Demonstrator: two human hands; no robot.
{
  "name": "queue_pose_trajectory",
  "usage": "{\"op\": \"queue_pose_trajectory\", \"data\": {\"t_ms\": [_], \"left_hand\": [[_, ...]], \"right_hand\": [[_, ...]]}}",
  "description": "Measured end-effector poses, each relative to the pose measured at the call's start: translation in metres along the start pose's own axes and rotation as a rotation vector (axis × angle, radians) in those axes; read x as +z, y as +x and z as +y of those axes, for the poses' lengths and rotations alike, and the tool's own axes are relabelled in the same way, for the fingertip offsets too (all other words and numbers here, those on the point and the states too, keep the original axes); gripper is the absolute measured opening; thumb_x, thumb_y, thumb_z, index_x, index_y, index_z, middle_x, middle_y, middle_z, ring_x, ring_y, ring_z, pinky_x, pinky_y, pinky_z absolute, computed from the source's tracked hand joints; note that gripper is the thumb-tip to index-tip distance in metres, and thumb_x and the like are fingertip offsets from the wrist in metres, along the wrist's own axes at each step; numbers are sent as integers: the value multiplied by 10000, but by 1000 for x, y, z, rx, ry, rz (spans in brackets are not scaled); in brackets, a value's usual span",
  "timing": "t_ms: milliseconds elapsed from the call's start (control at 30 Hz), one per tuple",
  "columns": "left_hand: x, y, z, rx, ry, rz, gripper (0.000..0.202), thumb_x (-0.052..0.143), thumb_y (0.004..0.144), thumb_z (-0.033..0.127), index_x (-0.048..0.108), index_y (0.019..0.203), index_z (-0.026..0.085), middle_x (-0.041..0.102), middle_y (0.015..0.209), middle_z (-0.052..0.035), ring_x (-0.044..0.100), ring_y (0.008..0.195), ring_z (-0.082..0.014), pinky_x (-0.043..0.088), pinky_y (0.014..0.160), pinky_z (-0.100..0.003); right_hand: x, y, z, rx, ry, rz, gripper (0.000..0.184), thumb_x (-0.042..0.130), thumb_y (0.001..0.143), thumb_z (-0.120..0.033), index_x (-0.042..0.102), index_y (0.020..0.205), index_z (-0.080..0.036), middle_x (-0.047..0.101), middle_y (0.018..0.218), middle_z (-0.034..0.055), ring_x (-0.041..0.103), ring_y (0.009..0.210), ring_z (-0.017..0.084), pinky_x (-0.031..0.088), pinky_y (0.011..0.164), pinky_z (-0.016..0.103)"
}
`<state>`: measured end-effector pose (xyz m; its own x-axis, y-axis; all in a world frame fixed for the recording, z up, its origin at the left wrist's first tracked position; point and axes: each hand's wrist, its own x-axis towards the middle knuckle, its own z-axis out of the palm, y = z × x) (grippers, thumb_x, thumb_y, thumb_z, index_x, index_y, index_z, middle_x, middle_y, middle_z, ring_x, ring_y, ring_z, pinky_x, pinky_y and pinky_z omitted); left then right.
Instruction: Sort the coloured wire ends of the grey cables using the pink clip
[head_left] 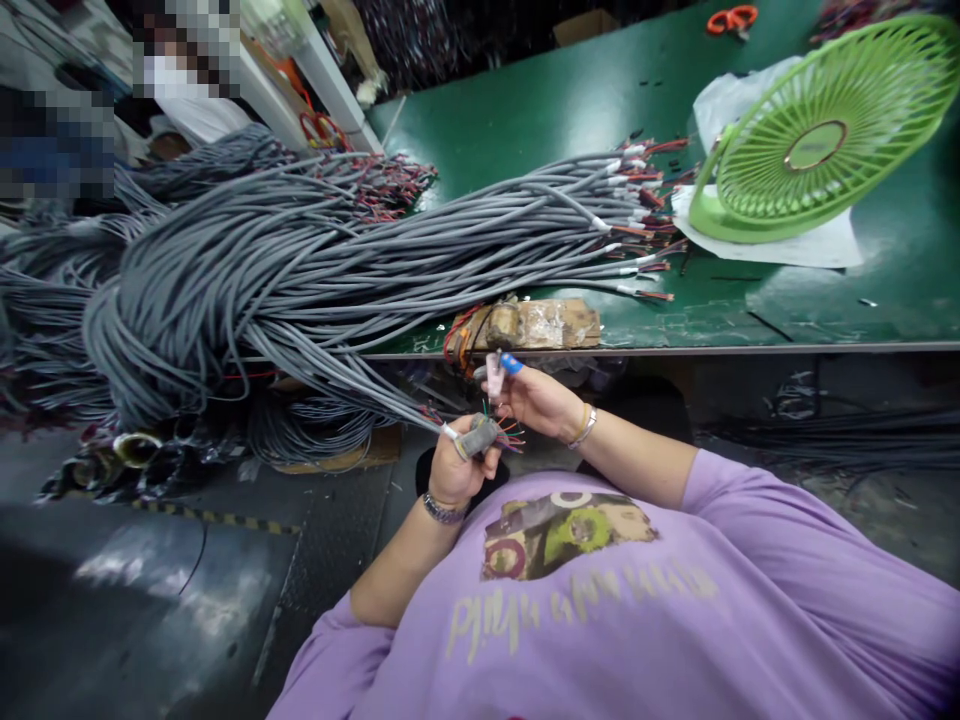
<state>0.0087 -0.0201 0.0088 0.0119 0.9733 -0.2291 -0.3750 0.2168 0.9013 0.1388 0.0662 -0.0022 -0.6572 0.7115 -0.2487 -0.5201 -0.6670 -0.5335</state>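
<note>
My left hand [456, 467] is closed around the end of a grey cable [475, 437], just below the table edge. Thin coloured wires [510, 433] fan out of that cable end. My right hand [534, 397] pinches a small pale tool with a blue tip [501, 368] right above those wires. The held cable runs up and left into a large bundle of grey cables [300, 260] draped over the green table [825, 300]. The far ends of the bundle [641, 205] show stripped red and black wires.
A green fan [814, 135] stands on white paper at the right. A taped brown block [536, 323] sits at the table edge. Orange scissors [731, 18] lie at the back. More cable coils hang at the left, where another person sits behind them.
</note>
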Motion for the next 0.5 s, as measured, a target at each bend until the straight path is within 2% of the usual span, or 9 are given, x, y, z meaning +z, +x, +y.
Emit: {"op": "queue_pose_trajectory", "data": {"t_ms": [67,133,267,500], "left_hand": [[4,0,0,25,13,40,336,778,654,440,628,630,140,535,372,18,410,256,-73,284,263,-156],[6,1,-1,37,15,51,336,767,668,445,627,632,142,540,379,17,414,263,-71,293,271,-155],[8,3,-1,40,-6,42,340,758,667,458,631,645,143,538,382,17,412,268,-71,306,277,-158],[6,3,1,44,-15,34,317,749,682,428,608,634,148,532,384,20,408,272,-70,304,287,-161]], "right_hand": [[2,-2,1,-84,-60,40,297,735,764,-428,649,834,-152,608,709,-3,505,584,77,402,527,183],[2,-2,2,-125,-98,68,327,767,719,-433,644,805,-142,602,698,-5,493,568,69,395,515,179],[1,-2,6,-122,-103,72,387,763,689,-496,625,764,-144,595,672,-3,502,558,78,403,508,191],[2,-3,6,-107,-93,75,313,737,725,-429,632,779,-139,599,694,-1,501,570,80,408,524,205]]}}
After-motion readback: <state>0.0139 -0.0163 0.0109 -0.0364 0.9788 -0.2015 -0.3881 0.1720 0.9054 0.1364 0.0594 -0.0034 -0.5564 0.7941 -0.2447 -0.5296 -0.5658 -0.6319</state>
